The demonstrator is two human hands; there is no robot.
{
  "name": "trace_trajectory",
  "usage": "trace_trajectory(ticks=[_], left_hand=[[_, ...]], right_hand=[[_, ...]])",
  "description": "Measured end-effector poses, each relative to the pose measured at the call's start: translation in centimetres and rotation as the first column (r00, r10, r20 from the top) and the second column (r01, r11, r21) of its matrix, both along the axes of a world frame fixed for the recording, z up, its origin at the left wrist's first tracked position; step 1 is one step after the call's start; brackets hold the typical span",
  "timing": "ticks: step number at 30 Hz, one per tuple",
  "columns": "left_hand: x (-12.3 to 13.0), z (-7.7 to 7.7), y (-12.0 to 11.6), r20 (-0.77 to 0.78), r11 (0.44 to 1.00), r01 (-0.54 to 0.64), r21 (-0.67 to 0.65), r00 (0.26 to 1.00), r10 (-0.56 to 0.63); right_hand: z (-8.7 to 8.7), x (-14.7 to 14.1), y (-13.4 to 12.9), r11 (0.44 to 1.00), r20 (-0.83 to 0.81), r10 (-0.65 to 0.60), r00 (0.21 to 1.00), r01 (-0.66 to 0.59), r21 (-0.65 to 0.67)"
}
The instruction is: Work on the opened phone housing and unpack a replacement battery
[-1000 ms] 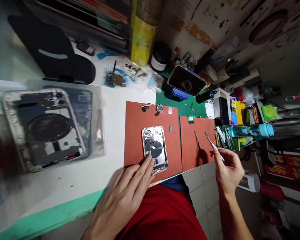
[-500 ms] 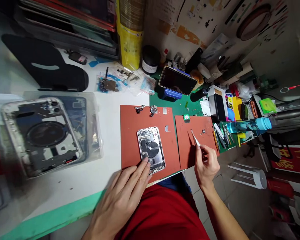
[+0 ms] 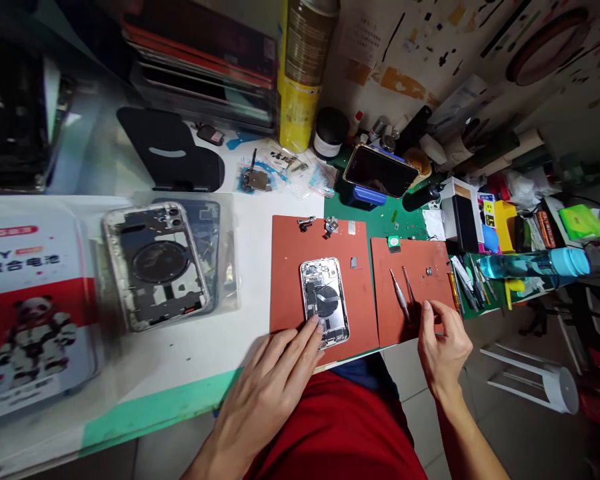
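An opened phone [image 3: 336, 313] with its inner parts exposed lies on the left red-brown mat [image 3: 286, 267]. My left hand [image 3: 275, 373] rests flat with fingers stretched, its fingertips on the phone's lower left edge. On the right mat [image 3: 387, 267] lie a silver pen-like tool [image 3: 401, 297] and a thin dark tool [image 3: 409, 285]. Just right of them is my right hand [image 3: 444, 343], fingers curled and thumb apart from the index finger, with nothing visible between them. Small metal parts [image 3: 331, 227] sit at the top of the left mat.
A phone back housing [image 3: 160, 267] lies on a plastic case at the left, beside a panda-printed package [image 3: 40, 313]. Behind the mats stand a propped phone [image 3: 380, 171] and a black jar [image 3: 331, 133]. At the right are tools and a blue bottle [image 3: 530, 264].
My right hand has let go of the silver tool, which now lies on the right mat. The camera view has shifted left, showing more of the package. My left hand stays at the phone.
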State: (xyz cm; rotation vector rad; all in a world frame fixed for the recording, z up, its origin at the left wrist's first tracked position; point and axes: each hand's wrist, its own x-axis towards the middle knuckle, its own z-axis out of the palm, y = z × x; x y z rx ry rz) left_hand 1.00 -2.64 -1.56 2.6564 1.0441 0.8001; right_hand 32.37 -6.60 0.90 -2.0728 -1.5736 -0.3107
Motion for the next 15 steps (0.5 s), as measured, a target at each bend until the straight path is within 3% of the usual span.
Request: trace_trajectory(ticks=[10, 15], left_hand=[[-0.5, -0.8, 0.9, 0.024, 0.993, 0.093, 0.078, 0.995, -0.095], [-0.8, -0.9, 1.2, 0.059, 0.987, 0.128, 0.099, 0.989, -0.134]], right_hand=[[1.3, 6.7, -1.2, 0.948, -0.047, -0.304, 0.951, 0.297, -0.117], [2.0, 6.7, -0.6, 0.952, -0.122, -0.281, 0.952, 0.26, -0.162]])
